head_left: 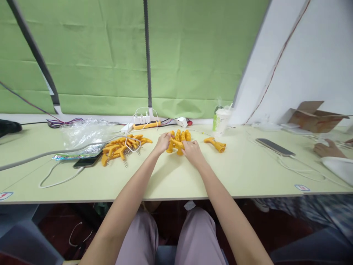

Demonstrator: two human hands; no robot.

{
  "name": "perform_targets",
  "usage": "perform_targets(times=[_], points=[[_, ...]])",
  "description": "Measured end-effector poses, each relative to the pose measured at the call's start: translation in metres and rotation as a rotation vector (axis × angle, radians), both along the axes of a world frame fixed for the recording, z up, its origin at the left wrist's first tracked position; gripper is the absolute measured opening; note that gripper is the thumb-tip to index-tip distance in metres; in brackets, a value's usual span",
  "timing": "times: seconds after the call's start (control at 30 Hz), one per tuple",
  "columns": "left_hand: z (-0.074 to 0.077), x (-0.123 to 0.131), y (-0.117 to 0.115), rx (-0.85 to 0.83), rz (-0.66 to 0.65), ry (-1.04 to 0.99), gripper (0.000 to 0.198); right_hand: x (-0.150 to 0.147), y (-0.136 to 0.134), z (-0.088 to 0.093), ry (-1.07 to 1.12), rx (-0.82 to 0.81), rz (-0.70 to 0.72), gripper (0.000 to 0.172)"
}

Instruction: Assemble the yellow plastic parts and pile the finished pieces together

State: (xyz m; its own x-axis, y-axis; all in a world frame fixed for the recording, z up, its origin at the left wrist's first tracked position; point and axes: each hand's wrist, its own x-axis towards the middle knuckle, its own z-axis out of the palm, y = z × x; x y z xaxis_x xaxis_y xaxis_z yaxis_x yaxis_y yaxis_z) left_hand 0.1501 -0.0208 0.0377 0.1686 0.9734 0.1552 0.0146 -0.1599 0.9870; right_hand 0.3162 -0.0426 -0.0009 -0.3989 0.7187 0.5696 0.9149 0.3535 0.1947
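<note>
Over the middle of the table, my left hand (164,142) and my right hand (192,151) are closed on the two ends of a yellow corkscrew handle (177,143). Whether a metal screw hangs from it cannot be made out. Around and behind it stand several yellow sleeves (182,135) in a tight upright cluster. To the left lies a pile of yellow corkscrew handles (118,148), with metal spirals sticking out of several. On the right, a yellow corkscrew (216,144) lies on its side, handle towards the back left.
A power strip (146,125) with plugs and a white cup (222,121) stand at the back. Clear plastic bags (82,134) and a charging phone (87,161) are on the left. Another phone (275,147), a cardboard box (317,117) and another person's hand (329,149) are on the right.
</note>
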Motion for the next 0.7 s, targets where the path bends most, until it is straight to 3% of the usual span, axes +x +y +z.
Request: perform_targets(times=[0.23, 0.33, 0.43, 0.57, 0.7], points=[[0.009, -0.009, -0.003, -0.332, -0.095, -0.047, 0.026, -0.001, 0.002, -0.001, -0.127, 0.107, -0.064, 0.025], [0.005, -0.009, -0.002, -0.339, -0.152, -0.066, 0.027, -0.001, 0.001, -0.003, -0.105, 0.091, -0.080, 0.026], [0.000, -0.005, 0.000, -0.240, -0.122, 0.012, 0.034, 0.003, -0.001, -0.004, -0.011, 0.074, -0.084, 0.024], [-0.005, -0.011, 0.006, -0.012, 0.105, 0.251, 0.051, 0.021, -0.003, 0.001, 0.117, 0.052, -0.206, 0.034], [-0.012, -0.038, 0.017, 0.290, 0.554, 0.719, 0.043, 0.057, 0.000, 0.001, 0.159, 0.066, -0.501, 0.027]])
